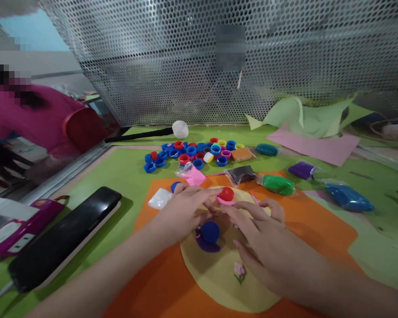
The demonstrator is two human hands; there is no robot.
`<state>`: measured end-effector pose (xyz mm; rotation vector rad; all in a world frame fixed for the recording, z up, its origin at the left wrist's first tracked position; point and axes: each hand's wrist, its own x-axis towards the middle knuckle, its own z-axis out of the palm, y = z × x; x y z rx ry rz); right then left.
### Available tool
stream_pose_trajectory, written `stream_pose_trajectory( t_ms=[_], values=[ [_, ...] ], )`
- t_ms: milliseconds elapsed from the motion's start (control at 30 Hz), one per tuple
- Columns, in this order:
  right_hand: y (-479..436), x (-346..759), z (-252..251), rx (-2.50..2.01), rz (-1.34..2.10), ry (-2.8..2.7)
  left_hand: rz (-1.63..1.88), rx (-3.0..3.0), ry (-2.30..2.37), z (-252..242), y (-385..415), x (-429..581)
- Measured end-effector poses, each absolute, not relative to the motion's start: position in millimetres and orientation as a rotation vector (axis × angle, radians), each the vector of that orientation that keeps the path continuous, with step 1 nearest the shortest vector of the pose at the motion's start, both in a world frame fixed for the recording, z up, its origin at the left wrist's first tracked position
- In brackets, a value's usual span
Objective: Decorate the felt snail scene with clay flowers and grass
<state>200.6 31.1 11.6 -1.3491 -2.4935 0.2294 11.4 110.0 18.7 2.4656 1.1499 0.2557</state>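
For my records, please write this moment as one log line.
left hand: at red piece; right hand: at pink strip; nearby: blue piece

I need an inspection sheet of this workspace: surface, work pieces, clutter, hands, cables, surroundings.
Surface: green tabletop, orange sheet, pale yellow disc on top.
Job's things: red ball with pink piece; blue ball against purple piece; pink flower on the disc.
Clutter: coloured caps, bagged packets beyond the disc.
Hands: left hand and right hand have fingers at the pink piece; exact grip unclear.
Cables: white cable at black device.
Surroundings: perforated metal panel behind; person in pink at left.
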Motion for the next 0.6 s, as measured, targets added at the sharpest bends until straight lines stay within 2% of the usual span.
stream_pose_trajectory(
  t_ms=[600],
  values=[
    [30.3,193.4,7.4,-1.301,-0.061,-2.505,0.111,2.611,1.056,22.5,110.5,2.3]
  ],
)
